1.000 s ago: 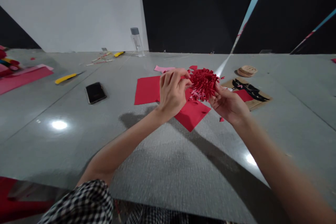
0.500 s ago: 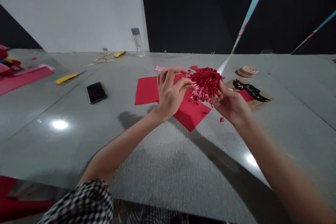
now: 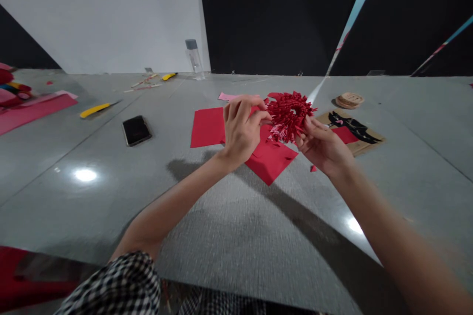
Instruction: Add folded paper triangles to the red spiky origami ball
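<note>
A spiky red ring of folded paper pieces (image 3: 288,113) hangs above the grey table, held between both hands. My left hand (image 3: 242,128) has its fingers curled and pinches the ring's left edge. My right hand (image 3: 325,147) grips the ring's lower right side with bent fingers. Under the hands lie red paper sheets (image 3: 207,127), one turned like a diamond (image 3: 271,160), with small red scraps scattered on them.
A black phone (image 3: 136,130) lies left of the sheets. Yellow cutters (image 3: 95,109) and a clear bottle (image 3: 193,58) sit further back. A brown card with black shapes (image 3: 354,130) and a round wooden disc (image 3: 349,99) are at the right. Pink paper (image 3: 29,110) lies far left.
The paper ring has been turned so its open centre faces me more. My left fingers closed back onto its edge after being spread half a second ago.
</note>
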{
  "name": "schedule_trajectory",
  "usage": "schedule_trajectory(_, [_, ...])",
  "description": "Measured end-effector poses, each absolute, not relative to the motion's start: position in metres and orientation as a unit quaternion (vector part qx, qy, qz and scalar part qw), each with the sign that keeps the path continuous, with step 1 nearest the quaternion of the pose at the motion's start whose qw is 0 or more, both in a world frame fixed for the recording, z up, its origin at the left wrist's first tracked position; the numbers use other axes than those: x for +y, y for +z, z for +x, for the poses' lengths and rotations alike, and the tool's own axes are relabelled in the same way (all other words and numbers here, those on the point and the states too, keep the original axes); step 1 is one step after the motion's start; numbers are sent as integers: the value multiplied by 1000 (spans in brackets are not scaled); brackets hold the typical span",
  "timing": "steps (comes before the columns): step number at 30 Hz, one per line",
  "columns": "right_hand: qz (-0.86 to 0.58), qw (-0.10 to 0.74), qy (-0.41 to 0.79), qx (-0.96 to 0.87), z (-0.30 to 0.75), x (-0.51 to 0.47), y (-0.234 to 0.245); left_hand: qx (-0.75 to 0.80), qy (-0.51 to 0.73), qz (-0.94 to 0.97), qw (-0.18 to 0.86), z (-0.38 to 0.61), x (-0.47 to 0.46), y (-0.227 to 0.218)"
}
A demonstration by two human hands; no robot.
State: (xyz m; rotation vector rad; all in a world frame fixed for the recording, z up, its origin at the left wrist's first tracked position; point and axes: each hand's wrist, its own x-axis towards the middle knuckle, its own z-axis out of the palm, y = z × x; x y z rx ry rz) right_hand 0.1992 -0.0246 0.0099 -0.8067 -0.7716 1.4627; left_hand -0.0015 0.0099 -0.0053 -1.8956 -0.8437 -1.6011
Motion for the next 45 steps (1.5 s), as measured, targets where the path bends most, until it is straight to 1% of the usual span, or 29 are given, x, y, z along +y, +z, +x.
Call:
schedule_trajectory(7, [-365,608,632,-312,195,-28,13,-302,-601,-706,222,-1,12,-6])
schedule_trajectory(11, [-362,605,628,-329,196,-27,14,-338,-574,-722,185,-4,14,-8])
schedule_trajectory(14, [-356,606,621,-346,196,-26,14,-369,-557,-723,177,-5,15,-10])
schedule_trajectory(17, [-351,605,615,-364,196,-24,13,-373,-556,-724,167,-7,16,-11])
schedule_trajectory(20, [-357,610,620,-341,196,-23,11,-369,-565,-722,156,-7,15,-10])
schedule_trajectory(25, [-354,619,619,-330,197,-22,9,-336,-578,-723,174,-3,7,-5])
schedule_trajectory(29, [-352,619,622,-326,197,-23,9,-327,-563,-734,192,-1,3,-3])
schedule_trajectory(38, [-344,614,624,-338,198,-23,10,-306,-571,-739,186,0,-1,-1])
schedule_trajectory(45, [-340,612,633,-332,198,-22,7,-317,-572,-731,192,0,4,-5])
